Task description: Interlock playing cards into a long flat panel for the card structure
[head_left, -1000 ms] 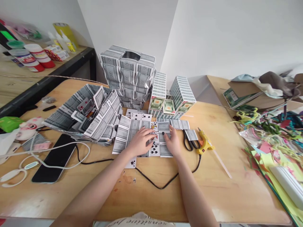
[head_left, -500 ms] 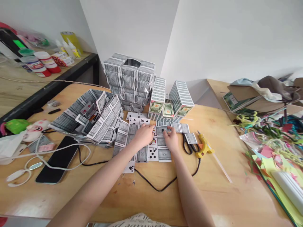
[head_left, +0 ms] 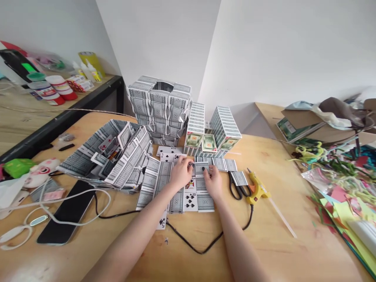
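My left hand and my right hand meet over a patch of playing cards laid edge to edge on the table. Between them is a grey-backed playing card, gripped by both hands; the right thumb presses on its back, and the left fingers are pinched at its left edge. Beneath and around lie face-down cards, a face-up ten of spades and a face-up five of spades, partly under my left forearm. What lies under the left fingers is hidden.
Behind stand a tall card-built box and stacked card packs. An open card-built tray holds loose cards at left, near a phone and white cable. Scissors and a yellow glue gun with its cord lie right.
The camera view has tilted slightly, so the table appears lower. My left fingers have curled in closer at the card's left edge, and the card looks slightly raised.
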A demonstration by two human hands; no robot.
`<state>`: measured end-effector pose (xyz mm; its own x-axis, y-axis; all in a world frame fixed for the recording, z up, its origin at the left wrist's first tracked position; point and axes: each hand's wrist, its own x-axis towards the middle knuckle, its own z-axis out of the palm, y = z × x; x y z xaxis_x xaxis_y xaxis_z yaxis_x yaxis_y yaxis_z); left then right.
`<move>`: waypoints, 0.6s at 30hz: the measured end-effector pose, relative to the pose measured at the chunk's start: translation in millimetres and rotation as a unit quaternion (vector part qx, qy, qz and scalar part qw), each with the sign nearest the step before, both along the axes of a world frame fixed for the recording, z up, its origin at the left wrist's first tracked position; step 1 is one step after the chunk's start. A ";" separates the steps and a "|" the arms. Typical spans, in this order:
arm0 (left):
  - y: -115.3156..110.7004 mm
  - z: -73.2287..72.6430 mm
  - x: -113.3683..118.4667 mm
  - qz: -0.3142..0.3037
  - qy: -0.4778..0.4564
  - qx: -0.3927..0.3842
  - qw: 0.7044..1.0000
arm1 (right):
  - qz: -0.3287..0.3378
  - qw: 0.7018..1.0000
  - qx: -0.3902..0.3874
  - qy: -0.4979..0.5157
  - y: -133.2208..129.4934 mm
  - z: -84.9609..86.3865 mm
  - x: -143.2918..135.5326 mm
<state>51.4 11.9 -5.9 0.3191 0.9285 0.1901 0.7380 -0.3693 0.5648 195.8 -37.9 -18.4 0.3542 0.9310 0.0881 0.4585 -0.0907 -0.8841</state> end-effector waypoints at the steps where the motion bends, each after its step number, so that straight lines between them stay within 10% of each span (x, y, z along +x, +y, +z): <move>1: 0.4 -1.0 -0.4 -0.003 -0.014 0.001 1.000 | 0.006 1.000 0.004 0.012 0.0 -0.7 -0.3; 18: 5.5 -5.1 -1.3 -0.004 -0.063 -0.039 0.997 | 0.021 0.995 0.019 0.093 -0.2 -10.1 0.6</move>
